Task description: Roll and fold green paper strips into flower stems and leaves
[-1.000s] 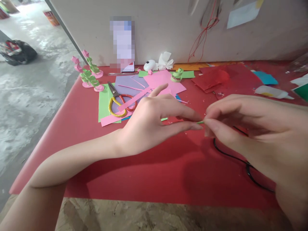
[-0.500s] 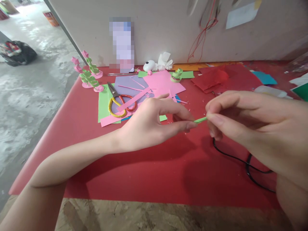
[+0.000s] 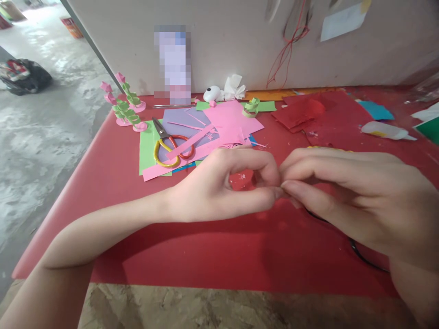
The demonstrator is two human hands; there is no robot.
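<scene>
My left hand [image 3: 233,187] and my right hand [image 3: 343,192] meet fingertip to fingertip above the table, both pinched. The thin green paper strip seen between them a moment ago is now covered by the fingers. Just behind my left hand lie pink paper strips [image 3: 190,142] and scissors [image 3: 166,144] with yellow and red handles. They rest on purple [image 3: 176,119] and green sheets [image 3: 147,155]. Farther back sit a larger pink sheet [image 3: 233,119] and a curled green paper strip [image 3: 252,107].
Pink-and-green paper flowers [image 3: 125,107] stand at the table's left edge. Red paper [image 3: 302,112], a small glue bottle [image 3: 387,131] and blue paper [image 3: 375,110] lie back right. A black cord [image 3: 366,260] runs under my right hand. A blurred upright panel [image 3: 174,64] leans on the wall.
My right hand has moved left and my fingertips have come together, closing the gap where the green strip showed. The glue bottle is more exposed now.
</scene>
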